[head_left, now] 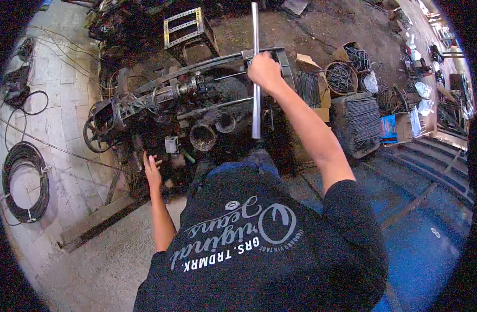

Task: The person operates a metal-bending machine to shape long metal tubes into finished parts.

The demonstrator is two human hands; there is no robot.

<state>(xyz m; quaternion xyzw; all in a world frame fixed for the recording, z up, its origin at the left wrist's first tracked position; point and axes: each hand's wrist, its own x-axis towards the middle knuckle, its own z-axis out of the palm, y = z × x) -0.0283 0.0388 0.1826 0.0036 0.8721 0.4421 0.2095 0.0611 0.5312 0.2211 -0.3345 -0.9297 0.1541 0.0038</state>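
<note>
My right hand [265, 72] is closed round a long shiny metal bar [256, 112], which stands out above and below the fist, over the right end of a dark, greasy machine [165, 93]. My left hand [152, 165] is low at the machine's left side, its fingers spread and nothing in them. A small whitish box [171, 144] is just to the right of that hand. Two round containers [202, 137] sit at the machine's near side, the left one holding small bits.
Metal frame stand [190, 34] behind the machine. Coiled black cable [25, 182] on the floor at left. On the right, a stack of thin rods [361, 122], a round bin of metal pieces [341, 78], and cardboard boxes [402, 127]. A floor beam [95, 223] lies at lower left.
</note>
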